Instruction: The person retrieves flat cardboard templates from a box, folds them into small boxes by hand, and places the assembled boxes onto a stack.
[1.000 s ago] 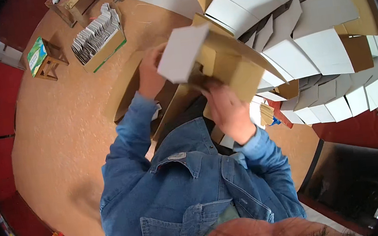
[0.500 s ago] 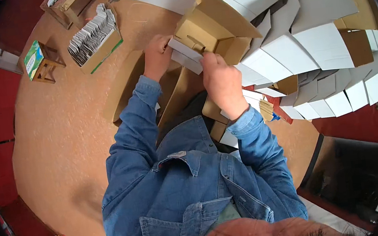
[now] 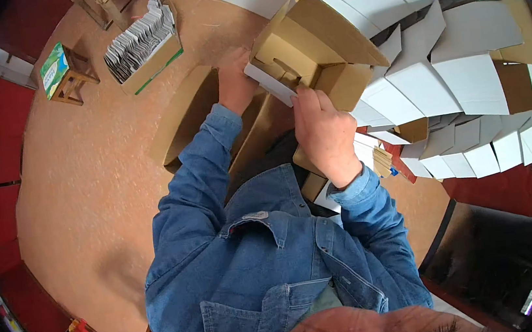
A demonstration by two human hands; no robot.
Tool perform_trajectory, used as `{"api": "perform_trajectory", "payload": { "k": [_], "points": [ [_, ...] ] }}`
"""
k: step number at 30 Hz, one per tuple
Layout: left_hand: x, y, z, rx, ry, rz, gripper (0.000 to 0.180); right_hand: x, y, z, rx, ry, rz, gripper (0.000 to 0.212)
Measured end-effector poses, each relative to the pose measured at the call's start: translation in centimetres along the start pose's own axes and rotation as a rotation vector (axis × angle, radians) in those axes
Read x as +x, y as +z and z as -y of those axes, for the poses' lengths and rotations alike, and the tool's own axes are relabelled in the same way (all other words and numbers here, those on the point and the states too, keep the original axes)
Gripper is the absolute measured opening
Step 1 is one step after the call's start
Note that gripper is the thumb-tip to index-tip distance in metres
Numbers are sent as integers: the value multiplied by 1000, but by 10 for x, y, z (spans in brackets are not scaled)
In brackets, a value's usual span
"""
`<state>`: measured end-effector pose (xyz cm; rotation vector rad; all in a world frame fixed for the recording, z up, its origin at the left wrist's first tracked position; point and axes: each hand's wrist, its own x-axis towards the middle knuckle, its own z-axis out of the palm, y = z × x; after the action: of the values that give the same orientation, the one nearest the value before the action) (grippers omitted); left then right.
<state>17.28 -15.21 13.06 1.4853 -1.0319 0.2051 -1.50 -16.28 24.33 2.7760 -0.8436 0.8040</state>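
Brown cardboard at one o'clock: the open box (image 3: pixel 302 47)! Right hand (image 3: pixel 326 125) pinches its white front wall (image 3: pixel 271 85); left hand (image 3: pixel 236 82) meets its nine-o'clock corner, grip unclear; white boxes (image 3: pixel 418 91) crowd two o'clock.

Open cardboard box (image 3: pixel 305 49), plain brown inside, white front wall (image 3: pixel 268 83), mouth up and slightly tilted, broad brown flap (image 3: pixel 337 30) raised along its far right side, held in midair.

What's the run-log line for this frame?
left hand: at open carton, left corner | right hand: gripping its near white edge | brown box: by left forearm | white cartons: right side
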Motion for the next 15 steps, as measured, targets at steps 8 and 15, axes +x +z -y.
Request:
{"api": "perform_trajectory", "payload": {
  "k": [8, 15],
  "points": [
    [-2, -5, 15, 86, -23, 245, 21, 3, 10, -7, -120, 56, 106, 15],
    [9, -10, 8, 93, 15, 330, 14, 19, 15, -20, -173, -13, 62, 9]
  ]
}}
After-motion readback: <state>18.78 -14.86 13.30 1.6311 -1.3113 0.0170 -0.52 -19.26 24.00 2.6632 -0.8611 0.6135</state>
